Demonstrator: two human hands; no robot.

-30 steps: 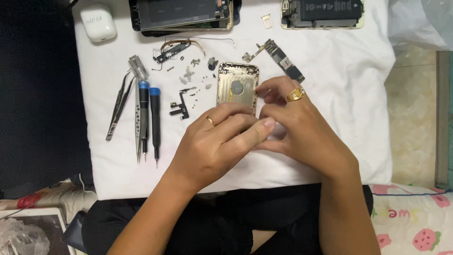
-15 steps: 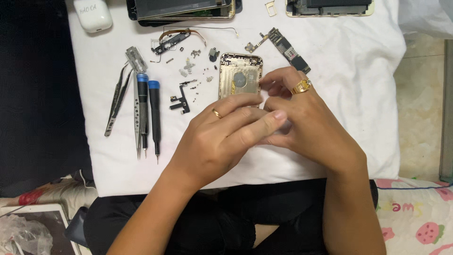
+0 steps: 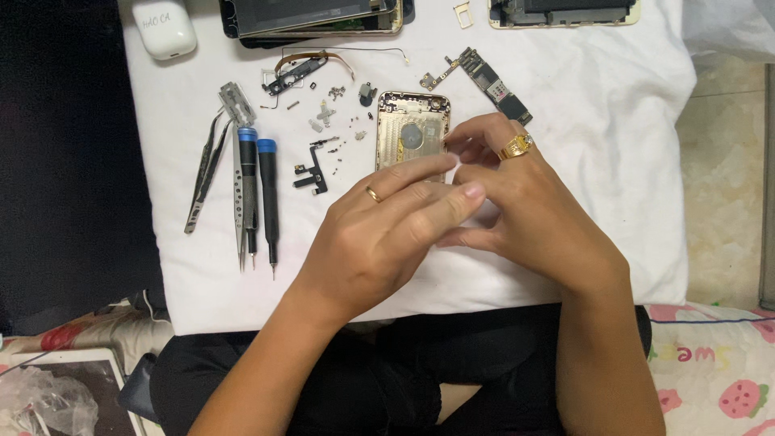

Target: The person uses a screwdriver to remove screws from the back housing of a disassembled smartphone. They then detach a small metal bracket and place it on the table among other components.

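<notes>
A gold phone rear housing (image 3: 410, 129) lies on the white cloth (image 3: 613, 145), camera end away from me. Both hands meet over its lower half and hide it. My left hand (image 3: 379, 238), with a thin ring, lays its fingers across to the right, over my right hand's fingers. My right hand (image 3: 533, 218), wearing a large gold ring, curls its fingertips at the housing's right edge. Whether anything is held between the fingers is hidden.
Left of the housing lie tweezers (image 3: 206, 169), two blue-collared screwdrivers (image 3: 258, 194), small screws and flex parts (image 3: 319, 153). A logic board (image 3: 488, 81) lies upper right. Other phone bodies (image 3: 315, 16), a white earbud case (image 3: 164, 28) sit at the far edge.
The view has shifted slightly, so the cloth's contents sit a little higher in frame. Both hands stay joined over the housing's lower half, with only small finger movements.
</notes>
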